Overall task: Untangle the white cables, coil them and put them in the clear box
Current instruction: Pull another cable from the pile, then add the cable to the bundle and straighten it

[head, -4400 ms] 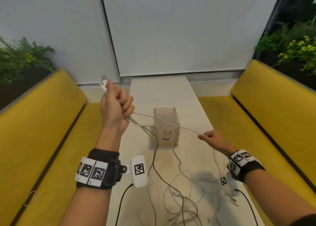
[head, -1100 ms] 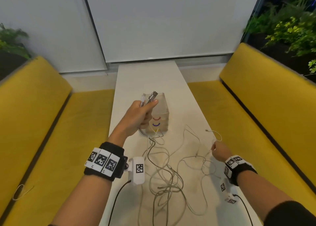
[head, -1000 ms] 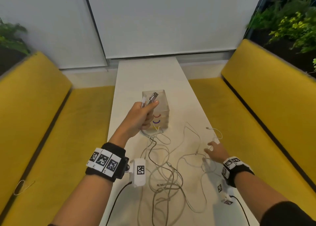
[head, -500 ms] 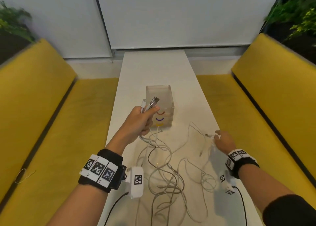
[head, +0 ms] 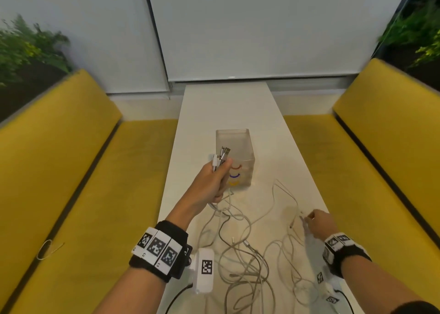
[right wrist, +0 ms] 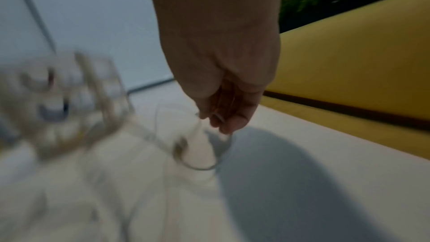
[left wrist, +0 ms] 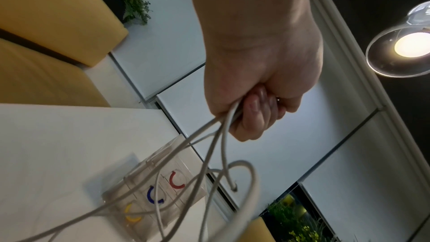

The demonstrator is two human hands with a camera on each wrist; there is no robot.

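White cables (head: 240, 261): tangled on the surface (head: 228, 113), near clear box (head: 235, 147).
Left hand (head: 212, 182): fist clamped round plug ends.
Right hand (head: 320, 223): fingertips pinch a thin cable.
Left wrist view: box shows red, blue, yellow arcs.

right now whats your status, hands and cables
Left hand grips a bunch of cable ends, raised by the box. Right hand pinches one thin cable. Cables tangled on the table; box holds none.

right wrist view blurred | clear box (right wrist: 58, 102) smeared | right hand (right wrist: 223, 87) grip perhaps pinching
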